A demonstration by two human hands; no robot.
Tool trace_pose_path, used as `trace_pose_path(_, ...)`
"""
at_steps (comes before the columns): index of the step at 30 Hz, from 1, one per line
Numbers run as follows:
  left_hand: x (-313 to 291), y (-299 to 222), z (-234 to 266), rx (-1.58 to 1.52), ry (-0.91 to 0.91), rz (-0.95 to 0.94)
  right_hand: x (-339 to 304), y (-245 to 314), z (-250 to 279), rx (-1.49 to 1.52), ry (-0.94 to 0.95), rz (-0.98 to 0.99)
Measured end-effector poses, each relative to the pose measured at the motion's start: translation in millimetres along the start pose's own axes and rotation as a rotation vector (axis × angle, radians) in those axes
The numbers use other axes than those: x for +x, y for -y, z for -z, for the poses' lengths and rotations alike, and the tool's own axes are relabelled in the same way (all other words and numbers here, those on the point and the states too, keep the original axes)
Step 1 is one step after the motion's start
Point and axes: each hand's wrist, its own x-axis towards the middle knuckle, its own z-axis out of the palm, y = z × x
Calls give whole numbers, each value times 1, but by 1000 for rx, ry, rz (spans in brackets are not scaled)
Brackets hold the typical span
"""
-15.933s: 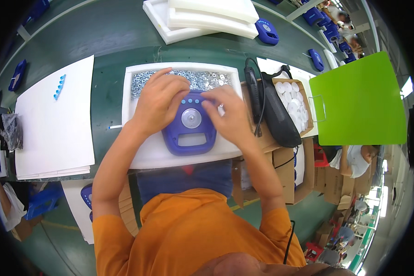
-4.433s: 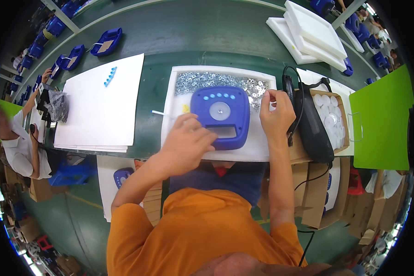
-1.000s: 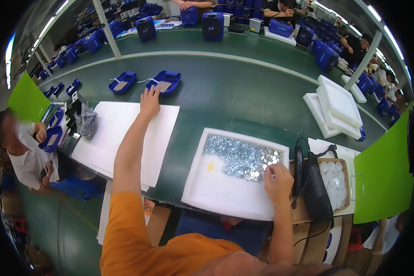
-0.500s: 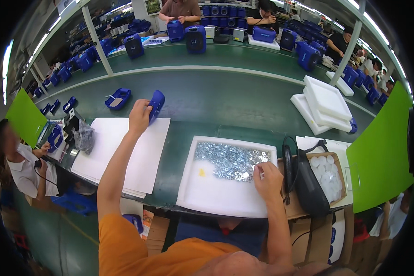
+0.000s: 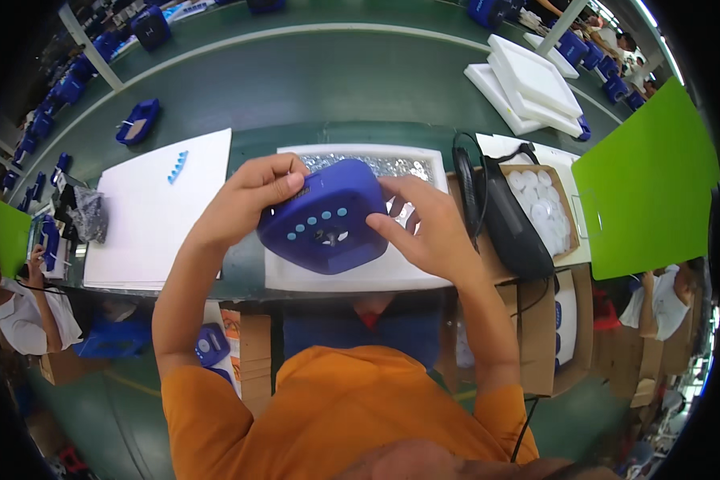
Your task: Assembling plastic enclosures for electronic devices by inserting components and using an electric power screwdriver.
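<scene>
A dark blue plastic panel (image 5: 352,228) with rounded corners is tilted up over the front of a white foam tray (image 5: 296,276). Across its face runs a row of light-blue round buttons, with an opening below them. My left hand (image 5: 252,196) grips the panel's upper left edge, thumb on top. At the right edge, my right hand (image 5: 432,228) curls its fingers around the rim, its thumb against the face. Partly hidden behind the panel lie small shiny metal pieces (image 5: 404,166) in the tray. A light-blue button strip (image 5: 178,167) rests on white sheets (image 5: 160,232) to the left.
Right of the tray are a black pouch-like item (image 5: 512,216) and a cardboard box of round translucent pieces (image 5: 544,210). White foam slabs (image 5: 528,80) are stacked at the far right. Another blue shell (image 5: 139,122) lies far left. Green partitions (image 5: 648,184) flank the bench.
My left hand has brought the blue panel from the left to above the tray. My right hand has left the metal pieces and closed on the panel. The view has tilted downward.
</scene>
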Motion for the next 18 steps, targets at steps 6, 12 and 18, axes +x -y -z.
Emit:
trace_pose_path(6,35,39,-13,-184,-184,49,-20,-5,14,140,-182,-284)
trace_pose_path(12,11,82,6,148,-200,129,-39,-56,11,320,-123,-523)
trace_pose_path(18,-7,72,0,710,-304,115,-55,-96,2,404,21,-719)
